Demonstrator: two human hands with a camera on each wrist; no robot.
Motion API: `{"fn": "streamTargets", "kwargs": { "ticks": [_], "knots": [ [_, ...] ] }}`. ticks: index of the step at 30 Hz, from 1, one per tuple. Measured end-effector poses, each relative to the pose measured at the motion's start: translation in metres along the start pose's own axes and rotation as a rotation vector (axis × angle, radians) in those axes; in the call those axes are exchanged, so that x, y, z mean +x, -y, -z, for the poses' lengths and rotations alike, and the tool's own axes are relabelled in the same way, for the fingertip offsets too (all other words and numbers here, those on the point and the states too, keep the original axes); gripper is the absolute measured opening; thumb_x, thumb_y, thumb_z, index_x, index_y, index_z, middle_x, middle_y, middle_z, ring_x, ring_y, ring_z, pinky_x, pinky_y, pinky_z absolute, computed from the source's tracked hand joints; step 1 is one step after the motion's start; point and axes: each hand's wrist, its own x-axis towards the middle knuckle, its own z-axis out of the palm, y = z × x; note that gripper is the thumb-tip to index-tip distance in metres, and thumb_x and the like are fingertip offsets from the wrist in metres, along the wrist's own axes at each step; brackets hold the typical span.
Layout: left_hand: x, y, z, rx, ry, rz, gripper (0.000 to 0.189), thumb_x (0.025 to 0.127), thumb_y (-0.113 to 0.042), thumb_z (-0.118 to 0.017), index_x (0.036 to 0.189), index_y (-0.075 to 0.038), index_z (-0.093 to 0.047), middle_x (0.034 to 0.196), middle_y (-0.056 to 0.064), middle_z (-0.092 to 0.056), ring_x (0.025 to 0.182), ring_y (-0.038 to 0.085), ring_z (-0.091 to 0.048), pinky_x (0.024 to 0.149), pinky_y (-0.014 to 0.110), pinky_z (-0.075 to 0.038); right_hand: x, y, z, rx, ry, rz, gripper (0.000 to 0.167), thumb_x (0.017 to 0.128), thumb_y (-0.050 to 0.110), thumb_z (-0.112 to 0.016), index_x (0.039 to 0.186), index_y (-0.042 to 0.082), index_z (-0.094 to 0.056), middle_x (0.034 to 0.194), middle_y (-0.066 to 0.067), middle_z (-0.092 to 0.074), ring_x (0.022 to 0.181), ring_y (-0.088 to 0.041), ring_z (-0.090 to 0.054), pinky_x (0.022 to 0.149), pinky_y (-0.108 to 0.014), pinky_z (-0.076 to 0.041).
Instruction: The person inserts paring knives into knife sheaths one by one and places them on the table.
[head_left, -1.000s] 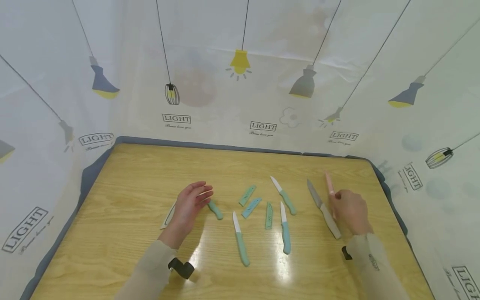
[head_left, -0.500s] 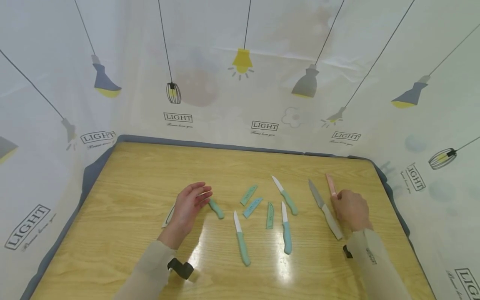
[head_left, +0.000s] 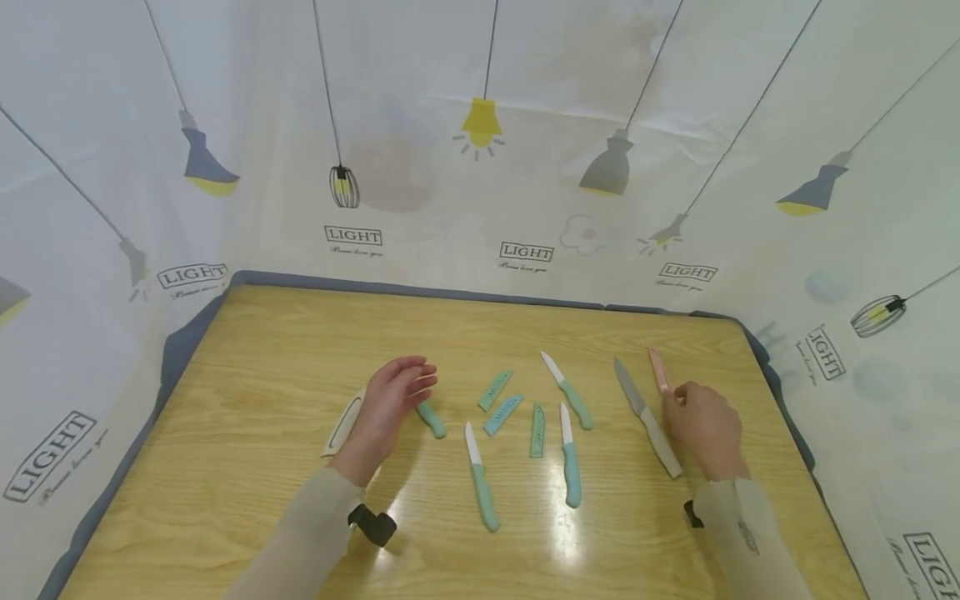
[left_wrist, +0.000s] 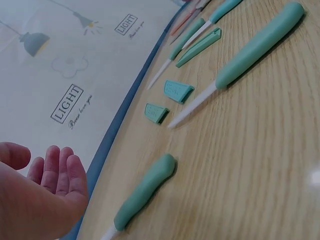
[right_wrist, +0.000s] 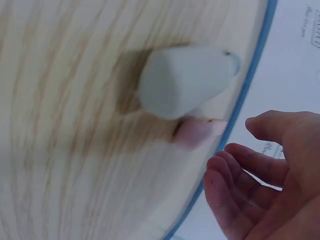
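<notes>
My right hand (head_left: 703, 423) is over the near end of a slim pink knife (head_left: 658, 369) at the table's right. The right wrist view shows thumb and fingers apart, loosely bent, with nothing between them; the knife's pink handle end (right_wrist: 192, 132) lies beyond. Left of it lies a large knife with a pale beige handle (head_left: 662, 446) and grey blade. My left hand (head_left: 386, 408) hovers with relaxed fingers beside a green-handled knife (head_left: 431, 419), hiding its blade in the head view. A cream sheath (head_left: 343, 429) is partly hidden behind the left wrist.
Two more green-handled knives (head_left: 483, 492) (head_left: 576, 404) and a blue-handled knife (head_left: 572, 475) lie with white blades bare. Among them are two green sheaths (head_left: 495, 390) (head_left: 537, 431) and a blue sheath (head_left: 503, 415). A patterned curtain (head_left: 450, 192) stands behind the table edge.
My left hand has shifted slightly right, showing more of the cream sheath. My right hand has drawn back a little toward the near right; the pink knife's tip sits slightly nearer.
</notes>
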Motion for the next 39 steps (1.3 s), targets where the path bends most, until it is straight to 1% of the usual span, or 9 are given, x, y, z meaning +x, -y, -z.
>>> {"fn": "streamTargets", "kwargs": {
  "ticks": [4,10,17,20,23,28,31,35,39],
  "knots": [
    [0.004,-0.001,-0.012,0.069,0.023,-0.028,0.033,0.108,-0.009,-0.049,0.136,0.008,-0.053,0.131,0.023,-0.064,0.123,0.037,-0.062,0.107,0.048,-0.051,-0.010,0.010,0.004,0.004,-0.018,0.003,0.048,0.107,0.035,-0.052,0.123,-0.008,-0.066,0.113,-0.026,-0.071,0.077,-0.027,-0.067,0.055,-0.039,-0.055],
    [0.015,0.000,-0.030,0.211,0.073,-0.056,0.032,0.105,-0.008,-0.054,0.134,0.006,-0.057,0.132,0.022,-0.064,0.122,0.038,-0.061,0.109,0.054,-0.048,-0.026,0.027,0.007,0.041,-0.045,0.027,0.045,0.106,0.032,-0.053,0.125,-0.006,-0.068,0.117,-0.025,-0.071,0.083,-0.029,-0.070,0.057,-0.040,-0.055],
    [0.022,-0.002,-0.050,0.576,0.125,-0.138,0.032,0.103,-0.017,-0.059,0.132,-0.004,-0.063,0.131,0.012,-0.066,0.122,0.032,-0.061,0.104,0.049,-0.051,-0.043,0.045,0.006,0.062,-0.063,0.039,0.043,0.105,0.032,-0.052,0.124,-0.003,-0.068,0.117,-0.022,-0.071,0.086,-0.030,-0.069,0.059,-0.040,-0.054],
    [0.026,-0.001,-0.058,0.713,0.159,-0.156,0.033,0.103,-0.018,-0.059,0.133,-0.005,-0.063,0.132,0.012,-0.065,0.121,0.031,-0.062,0.101,0.048,-0.053,-0.048,0.051,0.005,0.045,-0.070,0.051,0.039,0.105,0.030,-0.055,0.122,-0.002,-0.070,0.115,-0.021,-0.071,0.086,-0.030,-0.068,0.059,-0.040,-0.054],
    [0.031,0.002,-0.066,0.857,0.193,-0.181,0.034,0.104,-0.019,-0.057,0.135,-0.004,-0.062,0.133,0.014,-0.063,0.121,0.032,-0.062,0.102,0.048,-0.053,-0.053,0.055,0.002,0.033,-0.071,0.062,0.037,0.104,0.029,-0.056,0.121,-0.001,-0.070,0.113,-0.021,-0.070,0.080,-0.026,-0.065,0.054,-0.035,-0.050],
    [0.038,0.009,-0.078,1.081,0.229,-0.207,0.036,0.106,-0.023,-0.057,0.137,-0.004,-0.061,0.133,0.014,-0.062,0.119,0.031,-0.061,0.099,0.048,-0.054,-0.060,0.060,-0.001,0.076,-0.064,0.084,0.038,0.104,0.029,-0.057,0.120,-0.002,-0.071,0.112,-0.021,-0.072,0.060,-0.018,-0.055,0.044,-0.030,-0.043],
    [0.042,0.015,-0.085,1.159,0.249,-0.197,0.037,0.106,-0.023,-0.058,0.137,-0.004,-0.060,0.132,0.016,-0.061,0.112,0.031,-0.062,0.095,0.049,-0.056,-0.063,0.062,-0.002,0.111,-0.057,0.101,0.038,0.104,0.029,-0.056,0.119,-0.002,-0.072,0.110,-0.020,-0.073,0.053,-0.015,-0.049,0.041,-0.030,-0.040],
    [0.046,0.026,-0.091,1.232,0.258,-0.178,0.039,0.104,-0.024,-0.060,0.138,-0.003,-0.059,0.130,0.016,-0.060,0.107,0.030,-0.063,0.092,0.047,-0.057,-0.065,0.063,-0.005,0.144,-0.053,0.115,0.037,0.104,0.027,-0.056,0.119,-0.003,-0.072,0.110,-0.020,-0.073,0.053,-0.015,-0.049,0.041,-0.029,-0.040],
    [0.049,0.033,-0.096,1.309,0.252,-0.192,0.040,0.103,-0.025,-0.063,0.136,-0.002,-0.059,0.122,0.014,-0.059,0.101,0.026,-0.061,0.085,0.042,-0.058,-0.065,0.065,-0.007,0.153,-0.061,0.117,0.037,0.104,0.026,-0.056,0.119,-0.004,-0.072,0.111,-0.022,-0.073,0.054,-0.015,-0.050,0.042,-0.030,-0.042]
  ]
}}
